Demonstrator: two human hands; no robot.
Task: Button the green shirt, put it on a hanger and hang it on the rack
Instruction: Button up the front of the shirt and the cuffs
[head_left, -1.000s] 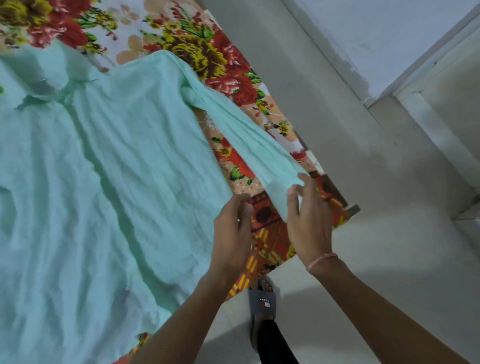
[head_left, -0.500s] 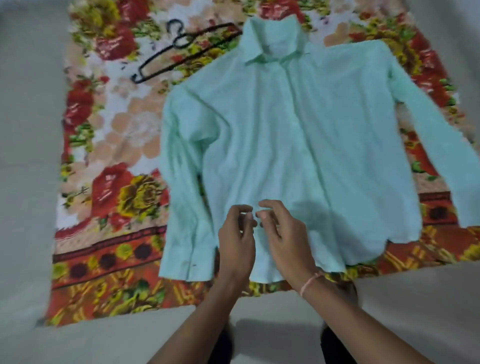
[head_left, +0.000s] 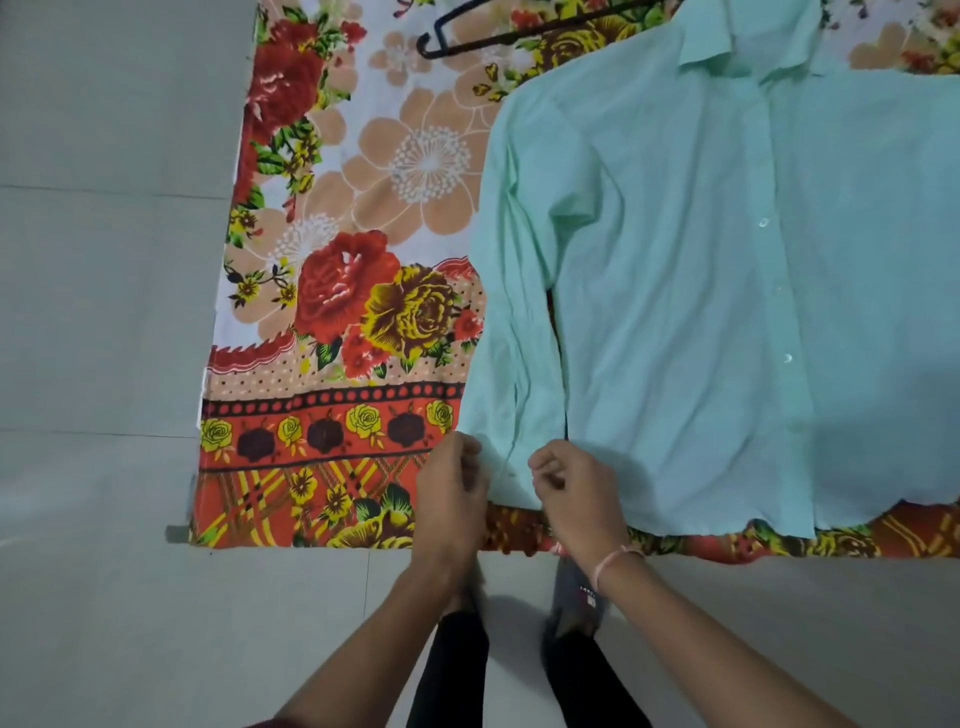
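The pale green shirt (head_left: 717, 291) lies flat, front up, on a flowered cloth, collar at the top, with buttons showing down its placket. Its left sleeve (head_left: 511, 332) runs down beside the body to the near edge. My left hand (head_left: 451, 493) and my right hand (head_left: 579, 493) both pinch the cuff end of that sleeve, one on each side. A black hanger (head_left: 467, 44) lies on the cloth above and left of the shirt, partly cut off by the frame. No rack is in view.
The flowered cloth (head_left: 332, 312) is spread on a grey tiled floor (head_left: 104, 260). My legs and a sandalled foot (head_left: 576, 597) stand at the cloth's near edge.
The view swung from the right sleeve to the shirt's middle, then to the left. My hands left the right cuff, touched the bottom hem and now hold the left cuff.
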